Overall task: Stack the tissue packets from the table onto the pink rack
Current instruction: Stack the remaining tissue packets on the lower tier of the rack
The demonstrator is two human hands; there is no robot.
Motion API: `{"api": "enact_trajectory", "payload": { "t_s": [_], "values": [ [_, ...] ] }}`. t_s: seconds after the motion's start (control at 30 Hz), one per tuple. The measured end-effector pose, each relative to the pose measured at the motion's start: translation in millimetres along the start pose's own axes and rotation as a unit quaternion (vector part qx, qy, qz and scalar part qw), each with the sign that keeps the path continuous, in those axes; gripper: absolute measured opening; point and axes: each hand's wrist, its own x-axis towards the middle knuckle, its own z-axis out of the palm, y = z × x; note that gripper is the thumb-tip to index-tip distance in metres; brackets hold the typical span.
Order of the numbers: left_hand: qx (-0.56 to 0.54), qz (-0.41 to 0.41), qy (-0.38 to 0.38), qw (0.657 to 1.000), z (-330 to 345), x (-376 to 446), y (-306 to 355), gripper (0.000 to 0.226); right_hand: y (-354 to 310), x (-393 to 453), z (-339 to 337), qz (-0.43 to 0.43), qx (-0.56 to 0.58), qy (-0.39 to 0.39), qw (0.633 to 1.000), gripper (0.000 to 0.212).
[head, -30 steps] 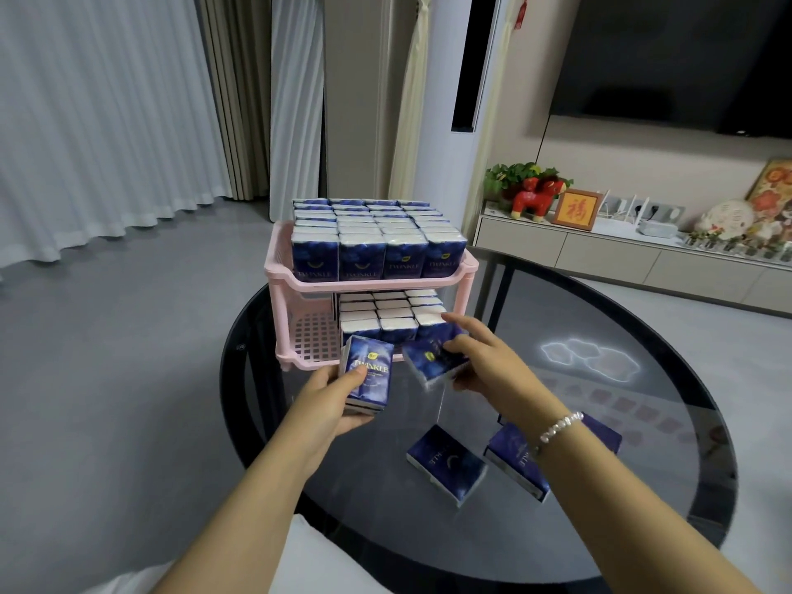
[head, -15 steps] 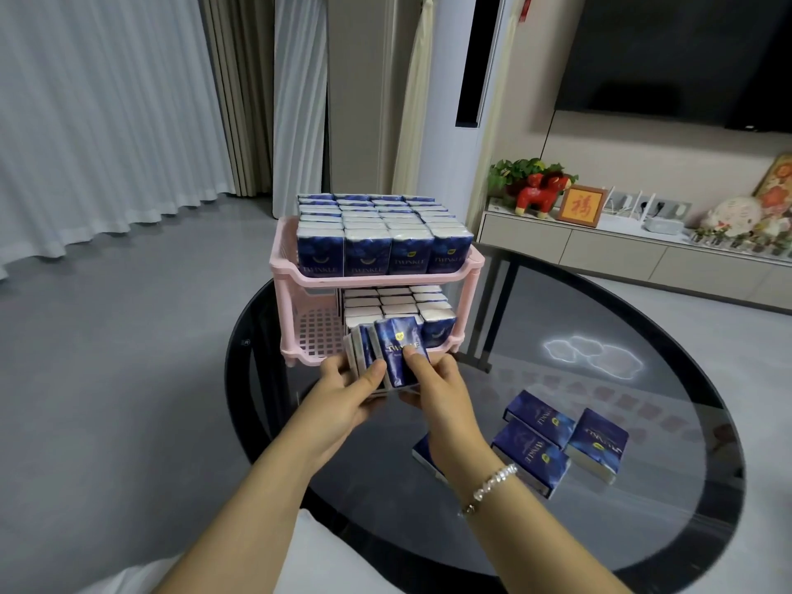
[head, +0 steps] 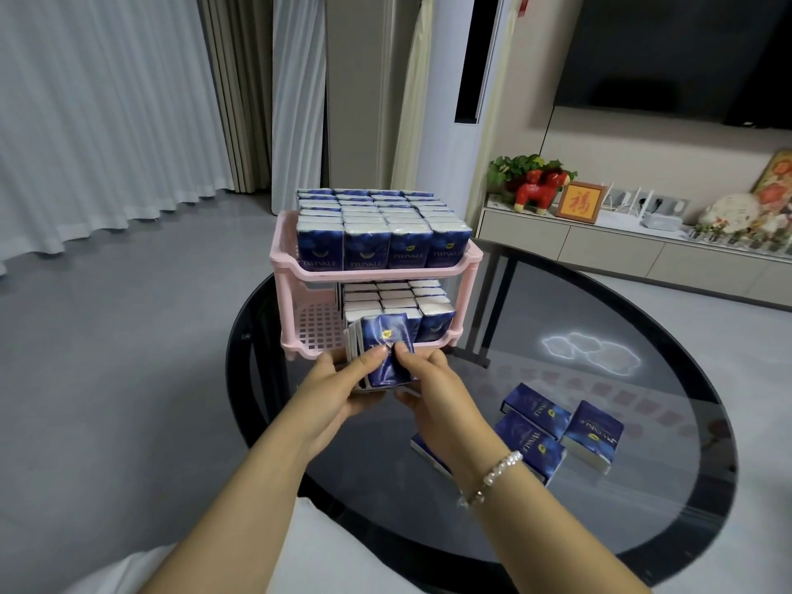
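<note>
At rack (head: 295,267) front: both hands w/ tissue packets (head: 385,355).

Single head view, facing forward-down, close over table (head: 600,508).

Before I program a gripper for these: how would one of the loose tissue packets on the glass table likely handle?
A loose tissue packet is probably light and soft: its wrapper looks glossy, so it may slide on the glass table. Lying flat and boxy, it seems unlikely to roll or tip.
</note>
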Motion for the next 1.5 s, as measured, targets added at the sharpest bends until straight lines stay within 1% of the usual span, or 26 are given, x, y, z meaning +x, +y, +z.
{"api": "enact_trajectory", "payload": {
  "t_s": [0.07,0.1,0.17,0.2,0.23,0.27,0.3,0.33,0.37,0.4,0.43,0.47,0.53,0.73,0.83,0.87,0.93,1.0,1.07,1.1,1.17,1.27,1.33,1.37,1.43,1.5],
  "values": [
    [0.017,-0.006,0.025,1.000,-2,1,0,0.043,-8,0,-7,0.007,-0.015,-0.033,0.999,0.013],
    [0.031,-0.009,0.039,0.999,-3,2,0,0.039,-12,-1,-11,0.005,-0.047,-0.042,0.998,0.013],
    [0.059,-0.012,0.059,0.996,-4,3,-1,0.035,-22,-2,-23,-0.016,-0.151,-0.037,0.988,0.012],
    [0.065,-0.012,0.063,0.996,-5,2,-1,0.031,-27,-3,-31,-0.032,-0.217,-0.032,0.975,0.012],
    [0.066,-0.014,0.067,0.995,-5,3,-1,0.027,-32,-3,-38,-0.044,-0.293,-0.031,0.955,0.013],
    [0.064,-0.015,0.070,0.995,-5,3,-1,0.024,-37,-4,-45,-0.051,-0.386,-0.040,0.920,0.017],
    [0.061,-0.015,0.073,0.995,-5,3,-1,0.022,-41,-4,-51,-0.049,-0.490,-0.057,0.869,0.023],
    [0.060,-0.014,0.075,0.995,-5,2,-1,0.023,-44,-4,-56,-0.036,-0.583,-0.078,0.808,0.031],
    [0.061,-0.013,0.077,0.995,-5,3,-1,0.025,-45,-4,-60,-0.016,-0.648,-0.098,0.756,0.040],
    [0.062,-0.013,0.078,0.995,-5,3,-2,0.027,-44,-4,-63,0.008,-0.683,-0.115,0.721,0.048],
    [0.065,-0.015,0.078,0.995,-5,3,-2,0.028,-42,-5,-64,0.031,-0.698,-0.130,0.704,0.054],
    [0.067,-0.016,0.078,0.995,-5,3,-2,0.029,-39,-5,-65,0.044,-0.703,-0.142,0.695,0.059],
    [0.068,-0.018,0.081,0.994,-6,4,-3,0.031,-33,-4,-65,0.044,-0.706,-0.161,0.689,0.062],
    [0.070,-0.017,0.087,0.994,-7,4,-3,0.031,-28,-3,-59,0.020,-0.702,-0.170,0.692,0.051],
    [0.067,-0.014,0.085,0.994,-6,4,-3,0.027,-30,-1,-61,0.024,-0.688,-0.161,0.707,0.048],
    [0.066,-0.014,0.084,0.994,-6,4,-2,0.027,-31,0,-63,0.020,-0.678,-0.158,0.717,0.045],
    [0.063,-0.012,0.083,0.994,-5,3,-3,0.028,-34,3,-68,0.004,-0.638,-0.138,0.758,0.038],
    [0.060,-0.009,0.086,0.994,-6,3,-3,0.030,-39,4,-71,-0.019,-0.563,-0.099,0.820,0.033],
    [0.057,-0.008,0.088,0.994,-6,4,-2,0.031,-43,6,-72,-0.034,-0.455,-0.055,0.888,0.029],
    [0.056,-0.010,0.089,0.994,-6,4,-2,0.030,-44,7,-73,-0.041,-0.396,-0.035,0.917,0.028],
    [0.057,-0.012,0.089,0.994,-6,3,-2,0.027,-45,9,-70,-0.047,-0.279,-0.006,0.959,0.027],
    [0.063,-0.011,0.092,0.994,-6,3,-2,0.028,-41,11,-59,-0.045,-0.125,0.013,0.991,0.023],
    [0.070,-0.008,0.088,0.994,-5,2,-2,0.024,-35,10,-49,-0.034,-0.023,0.018,0.999,0.012],
    [0.076,-0.006,0.085,0.993,-5,1,-2,0.019,-31,11,-44,-0.029,0.010,0.023,0.999,0.008],
    [0.090,-0.001,0.073,0.993,-5,0,-2,0.017,-22,12,-36,-0.034,0.023,0.033,0.999,0.007],
    [0.093,0.007,0.055,0.994,-4,-1,-2,0.022,-12,12,-29,-0.061,0.004,0.040,0.997,0.012]
  ]
}}
